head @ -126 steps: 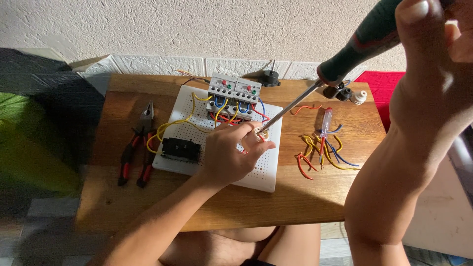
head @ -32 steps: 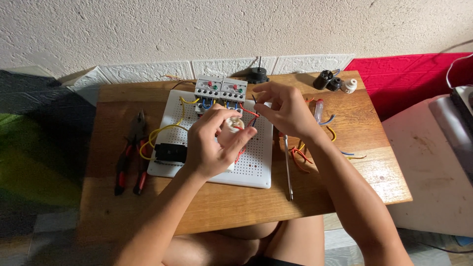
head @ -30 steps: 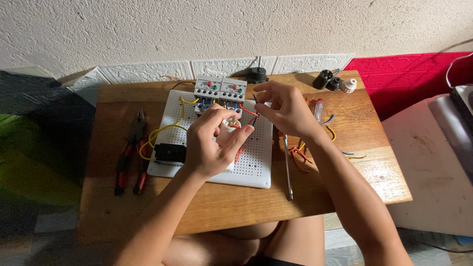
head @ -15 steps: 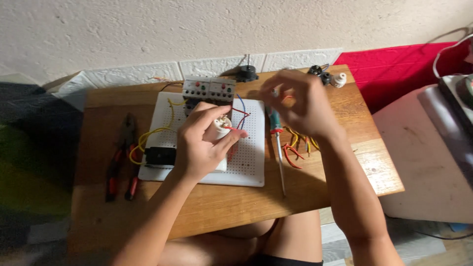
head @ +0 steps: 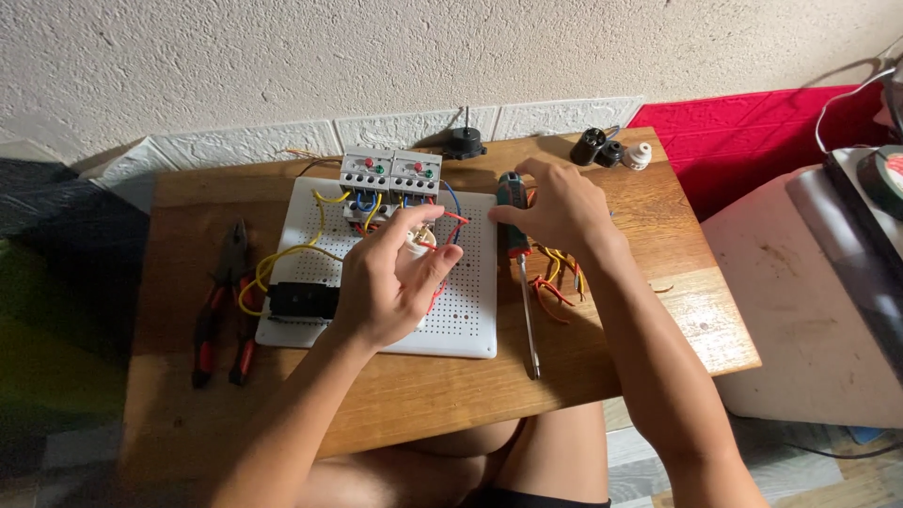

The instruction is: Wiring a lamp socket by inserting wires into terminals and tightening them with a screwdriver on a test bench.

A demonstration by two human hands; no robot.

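Observation:
A white perforated board (head: 470, 310) lies on the wooden table (head: 658, 310). Two grey switch modules (head: 390, 174) sit at its far edge, wired with yellow, blue and red leads. My left hand (head: 395, 287) rests on the board, its fingertips pinching a small white part (head: 416, 243) among the red wires. My right hand (head: 560, 212) is just right of the board, with thumb and fingers closed around the dark handle of a screwdriver (head: 513, 202). The screwdriver's long shaft lies on the table, pointing toward me.
A black block (head: 301, 299) sits on the board's left side. Red-handled pliers (head: 221, 301) lie left of the board and loose coloured wires (head: 555, 287) right of it. Small black and white fittings (head: 611, 150) stand at the back, with a red cloth (head: 752, 132) and a white appliance (head: 800, 282) to the right.
My right hand has left the red wire over the board and moved right onto the handle of the screwdriver lying on the table. My left hand stays on the board.

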